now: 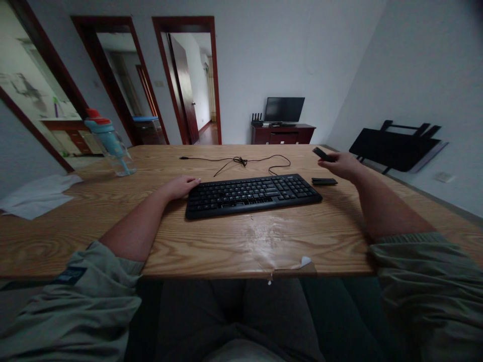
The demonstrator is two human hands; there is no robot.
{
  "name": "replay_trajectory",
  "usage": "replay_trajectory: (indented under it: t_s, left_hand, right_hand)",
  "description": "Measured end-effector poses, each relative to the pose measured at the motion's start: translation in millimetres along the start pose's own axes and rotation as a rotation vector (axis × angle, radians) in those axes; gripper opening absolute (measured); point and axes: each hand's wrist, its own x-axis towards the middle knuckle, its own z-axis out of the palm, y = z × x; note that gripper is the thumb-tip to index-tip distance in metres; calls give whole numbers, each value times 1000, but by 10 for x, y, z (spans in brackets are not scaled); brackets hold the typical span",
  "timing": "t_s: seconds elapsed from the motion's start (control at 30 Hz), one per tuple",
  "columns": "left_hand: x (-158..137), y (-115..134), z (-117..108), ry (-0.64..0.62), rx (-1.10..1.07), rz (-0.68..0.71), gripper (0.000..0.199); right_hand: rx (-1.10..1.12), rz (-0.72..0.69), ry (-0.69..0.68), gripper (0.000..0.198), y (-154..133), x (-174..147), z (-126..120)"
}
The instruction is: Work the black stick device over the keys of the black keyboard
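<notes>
Black and slim, an object point(323, 154) is pinched in the right hand point(341, 165), fingers nearly closed, above the surface point(211, 241); a dark piece point(324, 181) lies beside the right end of the keyboard point(252, 195). The left hand point(181, 187) touches its far left corner, grip unclear; steady pressure there should best prevent sliding. Beyond: bundled cable point(239, 161).

Cool, dim light falls indoors, brighter beyond the far doorway point(199, 83). Glare whitens the wooden table point(339, 226) near the middle of its front edge, while wide-angle distortion stretches both sleeves point(422, 281) below.
</notes>
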Motion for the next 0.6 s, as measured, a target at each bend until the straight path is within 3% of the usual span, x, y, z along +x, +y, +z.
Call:
replay_trajectory:
  t_s: [0.1, 0.37, 0.6]
  left_hand:
    - [3, -1, 1, -11, 14, 6, 59]
    - [-34, 43, -16, -11, 7, 17, 59]
    - [-26, 27, -11, -5, 8, 27, 58]
  right_hand:
    - [98, -10, 3, 44, -11, -42, 37]
    - [-47, -9, -279, 31, -116, -44, 265]
    - [-76, -31, -265, 31, -58, -13, 263]
